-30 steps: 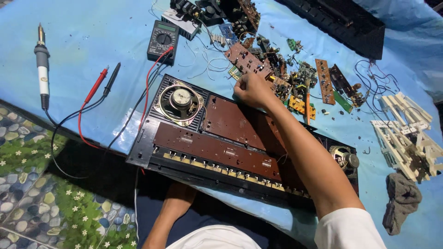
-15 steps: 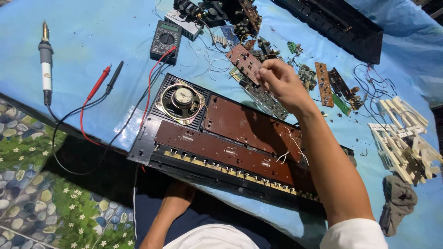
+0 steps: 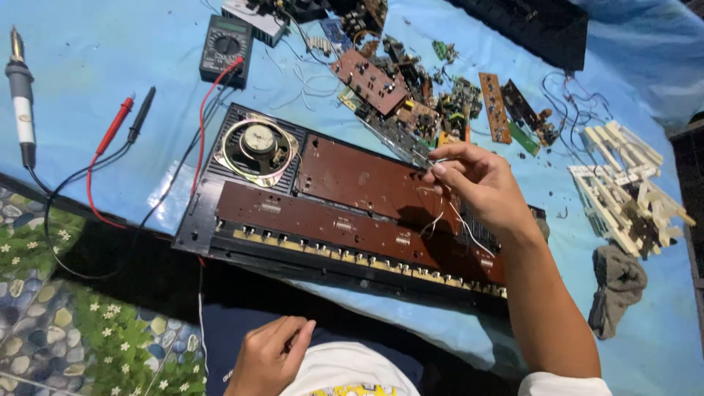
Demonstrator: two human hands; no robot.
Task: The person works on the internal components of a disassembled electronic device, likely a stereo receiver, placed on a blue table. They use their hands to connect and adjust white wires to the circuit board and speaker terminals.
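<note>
A thin white wire (image 3: 460, 220) hangs from my fingertips (image 3: 440, 167). It trails below them onto the brown board (image 3: 352, 220).

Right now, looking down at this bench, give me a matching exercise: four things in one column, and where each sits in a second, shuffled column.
Things:
1. soldering iron
2. multimeter
3. grey cloth
4. round speaker

Places:
A. left end of the opened keyboard chassis
B. far left of the blue sheet
C. lower right, below the white keys
D. top, left of the loose circuit boards

Pairs: 1-B, 2-D, 3-C, 4-A
</note>
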